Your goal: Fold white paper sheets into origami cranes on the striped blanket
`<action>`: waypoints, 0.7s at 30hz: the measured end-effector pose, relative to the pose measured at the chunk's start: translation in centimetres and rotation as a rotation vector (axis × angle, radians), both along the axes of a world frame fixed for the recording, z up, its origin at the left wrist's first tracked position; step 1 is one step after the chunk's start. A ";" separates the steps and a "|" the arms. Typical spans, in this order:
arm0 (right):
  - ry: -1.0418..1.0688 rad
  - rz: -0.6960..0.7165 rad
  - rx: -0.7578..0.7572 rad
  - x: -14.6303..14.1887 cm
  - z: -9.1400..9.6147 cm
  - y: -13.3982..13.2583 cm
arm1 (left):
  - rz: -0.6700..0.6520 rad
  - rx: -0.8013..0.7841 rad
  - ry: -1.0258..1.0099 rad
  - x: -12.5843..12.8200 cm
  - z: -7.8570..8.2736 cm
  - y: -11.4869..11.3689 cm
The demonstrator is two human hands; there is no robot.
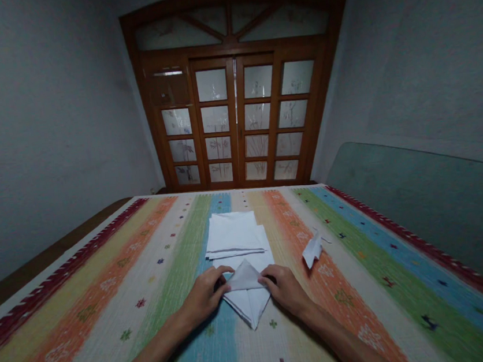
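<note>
A white sheet of paper folded into a diamond lies on the table in front of me, its lower tip pointing toward me and a triangular flap at the top. My left hand pinches its left corner between thumb and fingers. At the right corner, the thumb and fingers of my right hand are closed on the paper in the same way. Just beyond the diamond sits a small stack of white paper sheets, slightly out of line, its near edge close to the diamond's top point.
To the right stands a small folded paper figure, shaped like a bird. A striped, patterned cloth covers the table. A greenish panel rises along the right side. Wooden doors with glass panes stand beyond the far edge.
</note>
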State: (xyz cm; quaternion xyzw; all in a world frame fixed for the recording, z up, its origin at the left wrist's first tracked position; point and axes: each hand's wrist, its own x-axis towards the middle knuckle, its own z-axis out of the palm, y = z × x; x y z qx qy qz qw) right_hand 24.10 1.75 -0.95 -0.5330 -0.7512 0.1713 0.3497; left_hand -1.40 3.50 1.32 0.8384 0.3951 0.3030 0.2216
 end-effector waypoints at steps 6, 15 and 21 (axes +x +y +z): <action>0.020 -0.009 0.025 -0.2 -0.1 -0.3 | -0.071 0.029 0.029 -0.1 0.1 -0.1; 0.112 0.059 -0.048 0.4 0.3 -0.1 | 0.011 -0.130 0.098 0.0 0.6 0.6; 0.270 0.170 -0.214 1.5 0.4 0.7 | -0.002 -0.170 0.062 -0.2 0.8 0.5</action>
